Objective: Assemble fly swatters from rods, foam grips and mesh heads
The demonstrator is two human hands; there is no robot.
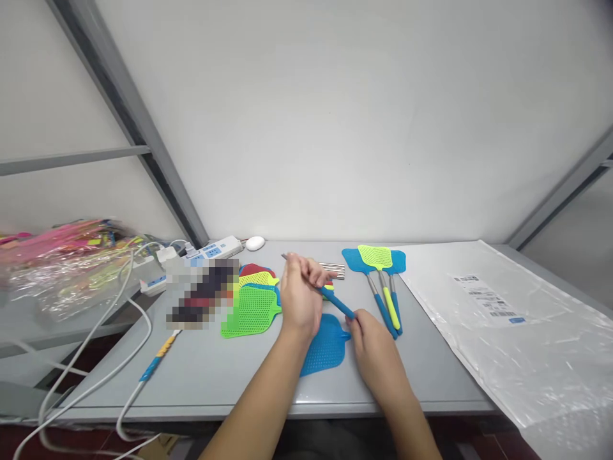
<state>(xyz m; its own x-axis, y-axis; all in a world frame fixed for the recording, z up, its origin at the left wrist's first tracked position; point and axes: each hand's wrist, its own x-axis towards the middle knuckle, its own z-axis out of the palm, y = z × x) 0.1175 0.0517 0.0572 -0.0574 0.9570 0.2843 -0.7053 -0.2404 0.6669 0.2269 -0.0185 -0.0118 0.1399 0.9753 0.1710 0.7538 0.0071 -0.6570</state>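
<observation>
Grey worktop (pixel 215 377). At 10 o'clock: white power strip (pixel 218 247), white mouse (pixel 255 243) just beside it, white cables (pixel 103 358) trailing off the left edge. Stack of swatter heads (pixel 253 300), green on top, left of centre. At 1 o'clock: three finished fly swatters (pixel 378 268), blue and yellow-green, lying together. Metal rods (pixel 332 269) near centre back. Clear plastic bag (pixel 498 319) with printed label at 3 o'clock. Bagged pink items (pixel 67 255) at 9 o'clock.

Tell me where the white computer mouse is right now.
The white mouse sits at the table's back edge against the wall, just right of the power strip.
</observation>
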